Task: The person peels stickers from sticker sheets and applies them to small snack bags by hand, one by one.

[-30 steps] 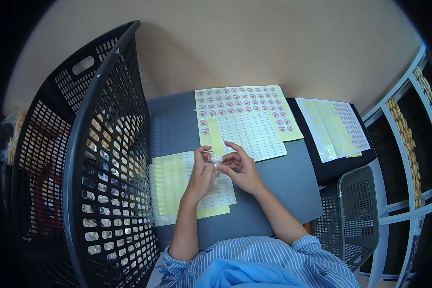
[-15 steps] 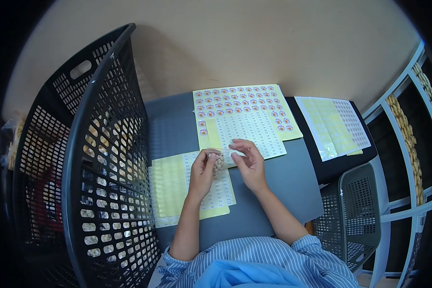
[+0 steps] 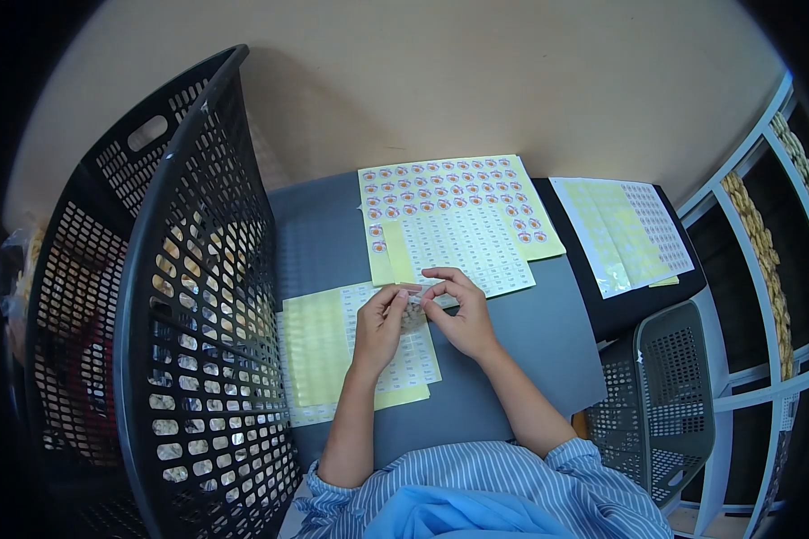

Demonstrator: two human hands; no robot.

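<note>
Between my hands hangs a small clear plastic bag (image 3: 413,317) with pale, nut-like pieces in its lower part. My left hand (image 3: 380,321) pinches the bag's top on the left. At the right of the same top edge, my right hand (image 3: 459,313) has thumb and fingers closed on it. Below and to the left of the bag lie yellow-backed sheets of small printed labels (image 3: 319,350). Just beyond my hands is a sheet of round orange-and-white stickers (image 3: 440,184), with a white label sheet (image 3: 481,247) overlapping it.
A tall dark perforated crate (image 3: 198,296) stands at the left, with bagged goods visible through its holes. More sticker sheets (image 3: 616,234) rest on a black surface at the right. A grey basket (image 3: 670,404) sits lower right, beside a white rack (image 3: 768,395).
My right hand has moved left and slightly down, closing on the bag's top beside my left hand. The bag's upper part was stretched out to the right before.
</note>
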